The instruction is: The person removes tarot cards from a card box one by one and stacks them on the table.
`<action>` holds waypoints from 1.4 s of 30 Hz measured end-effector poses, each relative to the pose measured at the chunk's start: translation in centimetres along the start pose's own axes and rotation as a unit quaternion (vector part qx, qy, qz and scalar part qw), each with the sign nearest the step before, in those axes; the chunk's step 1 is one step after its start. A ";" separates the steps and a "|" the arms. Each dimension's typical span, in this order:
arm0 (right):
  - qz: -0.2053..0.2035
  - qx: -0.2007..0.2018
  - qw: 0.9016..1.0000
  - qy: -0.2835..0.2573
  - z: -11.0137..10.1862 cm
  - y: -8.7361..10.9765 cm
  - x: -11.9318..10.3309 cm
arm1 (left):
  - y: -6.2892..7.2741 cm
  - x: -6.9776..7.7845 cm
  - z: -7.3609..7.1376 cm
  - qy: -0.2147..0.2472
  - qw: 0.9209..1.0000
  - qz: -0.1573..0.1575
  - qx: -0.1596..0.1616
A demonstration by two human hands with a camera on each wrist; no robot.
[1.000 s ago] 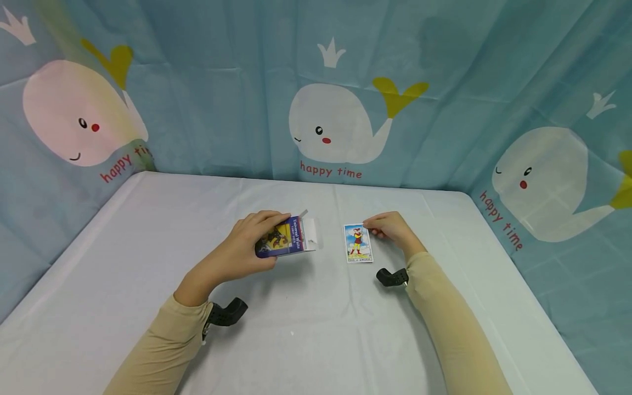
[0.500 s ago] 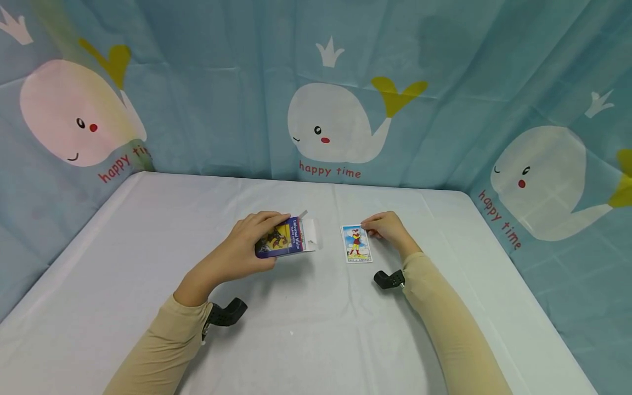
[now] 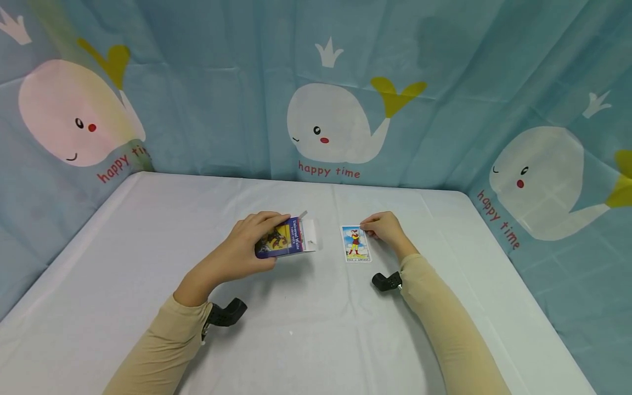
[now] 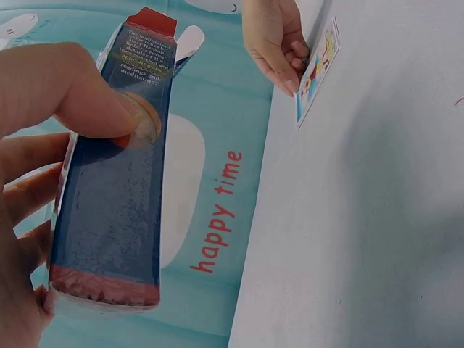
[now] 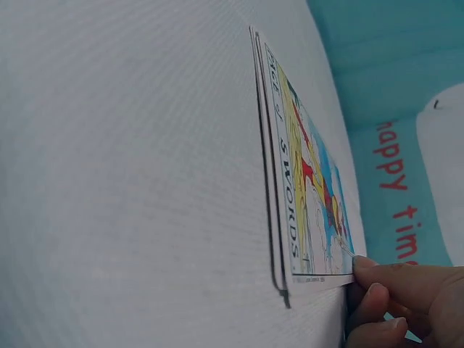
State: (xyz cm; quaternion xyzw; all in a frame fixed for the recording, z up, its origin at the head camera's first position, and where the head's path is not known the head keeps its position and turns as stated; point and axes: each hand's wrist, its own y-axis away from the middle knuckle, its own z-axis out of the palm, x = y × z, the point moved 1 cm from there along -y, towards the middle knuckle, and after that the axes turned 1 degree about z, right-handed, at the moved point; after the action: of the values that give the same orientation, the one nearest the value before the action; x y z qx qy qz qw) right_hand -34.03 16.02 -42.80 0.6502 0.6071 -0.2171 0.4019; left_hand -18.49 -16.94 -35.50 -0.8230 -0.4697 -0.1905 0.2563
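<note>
My left hand (image 3: 244, 241) grips a blue tarot card box (image 3: 279, 239) above the table, its thumb pressed on the narrow printed side. The box's end flap (image 4: 154, 22) stands open, pointing toward the cards. To the right, a tarot card (image 3: 356, 244) lies face up, showing a figure in red and yellow; "Page of Swords" is printed along its edge (image 5: 284, 167) in the right wrist view. Edges of other cards show just beneath it. My right hand (image 3: 389, 227) pinches the card's far right corner between thumb and fingers.
A white cloth (image 3: 291, 356) covers the table. Behind it and along both sides hangs a blue curtain (image 3: 212, 120) printed with whales. Black wrist-camera mounts (image 3: 387, 281) stick out from both sleeves, low over the cloth.
My right hand and the card have shifted slightly left, and the card now lies more squarely over those under it. The left hand and the box have stayed where they were.
</note>
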 end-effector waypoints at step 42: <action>-0.007 0.021 0.991 -0.134 0.1 3.7 -0.8 | 0.1 0.0 -0.1 -0.002 1.000 0.007 0.008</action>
State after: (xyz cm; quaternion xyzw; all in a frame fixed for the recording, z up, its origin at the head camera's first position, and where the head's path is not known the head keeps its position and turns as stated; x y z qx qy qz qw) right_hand -30.61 15.64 -41.25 0.6194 0.5476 -0.3180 0.4641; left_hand -18.39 -17.07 -35.41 -0.8247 -0.4658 -0.1835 0.2631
